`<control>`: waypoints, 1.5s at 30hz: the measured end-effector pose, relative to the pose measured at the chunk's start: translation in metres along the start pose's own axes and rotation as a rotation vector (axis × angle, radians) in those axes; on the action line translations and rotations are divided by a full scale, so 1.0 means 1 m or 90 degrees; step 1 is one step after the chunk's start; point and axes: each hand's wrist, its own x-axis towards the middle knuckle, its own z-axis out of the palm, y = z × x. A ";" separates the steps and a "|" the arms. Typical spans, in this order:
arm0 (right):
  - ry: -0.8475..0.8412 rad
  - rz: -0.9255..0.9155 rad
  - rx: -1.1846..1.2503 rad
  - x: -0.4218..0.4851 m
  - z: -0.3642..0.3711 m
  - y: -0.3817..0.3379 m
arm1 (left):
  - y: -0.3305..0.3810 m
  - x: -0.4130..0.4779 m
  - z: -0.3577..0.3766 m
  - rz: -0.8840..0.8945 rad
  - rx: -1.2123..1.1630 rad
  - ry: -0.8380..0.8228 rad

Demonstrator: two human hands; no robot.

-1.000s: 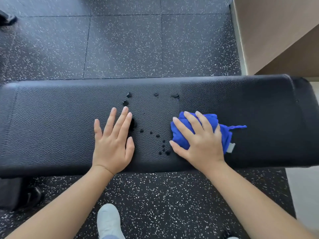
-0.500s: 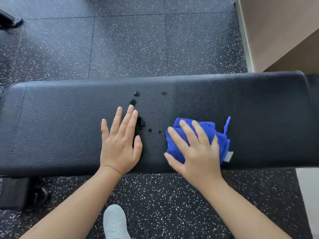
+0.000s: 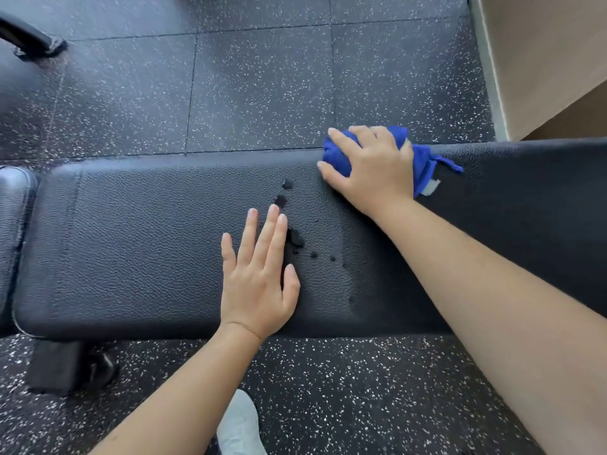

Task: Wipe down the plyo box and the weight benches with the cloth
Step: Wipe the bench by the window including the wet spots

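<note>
A black padded weight bench (image 3: 131, 244) runs across the view from left to right. Dark wet drops (image 3: 285, 198) dot its middle. My left hand (image 3: 259, 274) rests flat on the pad with straight fingers, next to the drops. My right hand (image 3: 371, 169) presses a bunched blue cloth (image 3: 423, 162) against the far edge of the pad, fingers curled over it. A white tag hangs from the cloth on its right side. Most of the cloth is hidden under my hand.
Speckled black rubber floor (image 3: 262, 77) lies on both sides of the bench. A beige wall (image 3: 542, 60) stands at the far right. A black metal foot (image 3: 36, 41) sits far left, a bench leg (image 3: 62, 366) below the pad, my white shoe (image 3: 239, 425) near.
My right hand has slid the cloth from the near middle of the pad up to its far edge, and several drops are gone. My left hand stays flat in place.
</note>
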 end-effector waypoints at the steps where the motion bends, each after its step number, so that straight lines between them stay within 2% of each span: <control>1: 0.031 -0.010 -0.017 -0.009 0.002 -0.001 | -0.001 0.000 0.000 -0.004 -0.003 0.000; 5: 0.119 -0.040 -0.023 -0.093 -0.001 -0.010 | -0.001 -0.001 0.000 -0.010 -0.008 -0.001; 8: 0.109 -0.086 -0.026 -0.165 -0.008 -0.025 | -0.001 0.000 0.001 -0.009 -0.013 -0.003; 10: 0.097 -0.088 -0.036 -0.180 -0.008 -0.028 | 0.000 0.001 0.001 -0.006 -0.008 0.000; 13: 0.117 -0.087 -0.040 -0.163 -0.006 -0.031 | 0.000 0.000 0.001 -0.003 -0.012 0.000; 17: 0.106 -0.105 -0.010 -0.096 0.002 -0.034 | -0.001 0.000 0.002 0.004 -0.011 0.006; 22: 0.097 -0.055 -0.006 -0.026 0.012 -0.043 | -0.001 0.000 0.004 -0.001 -0.016 0.022; 26: 0.151 -0.041 0.026 -0.078 0.011 -0.047 | -0.003 0.001 0.008 -0.020 -0.033 0.043; 29: 0.132 -0.051 0.012 -0.130 0.007 -0.054 | -0.005 0.003 0.007 -0.037 -0.049 0.049; 34: 0.111 -0.055 -0.023 -0.140 0.004 -0.050 | -0.012 0.003 -0.002 -0.075 -0.111 0.008; 40: 0.098 -0.046 -0.035 -0.140 0.001 -0.053 | -0.094 -0.006 -0.025 0.067 0.019 -0.121; 45: 0.100 -0.035 -0.037 -0.140 -0.001 -0.055 | -0.100 -0.005 -0.025 0.089 0.004 -0.134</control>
